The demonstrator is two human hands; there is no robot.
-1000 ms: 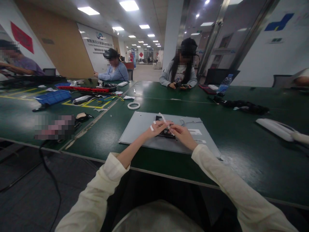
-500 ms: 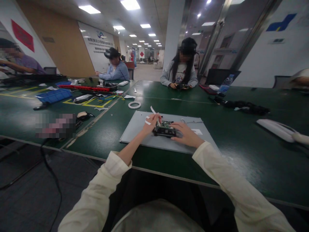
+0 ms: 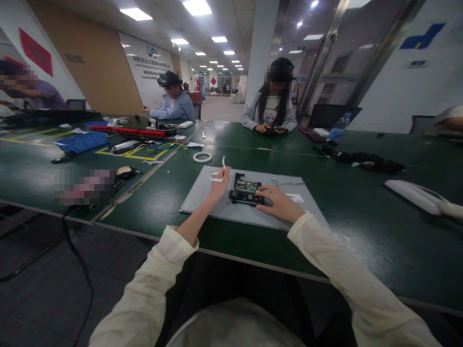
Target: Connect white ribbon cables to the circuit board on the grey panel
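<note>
Left hand [image 3: 219, 180] raised over the grey panel [image 3: 210, 193], pinching a thin white strip [image 3: 224, 163] between fingertips (more bits of white stuck to the fingers). Right hand [image 3: 277, 202] spread flat, fingertips pressing the near edge of the small circuit board [image 3: 247, 190] lying mid-panel. Probably light, stiff, fragile: best gripped by its edges, clear of components. Strip limp, likely sticky. Underneath, a smooth green table [image 3: 361, 226], tape roll [image 3: 201, 156] beyond the panel. Across it, a seated person [image 3: 269, 108], bright ceiling lights.
</note>
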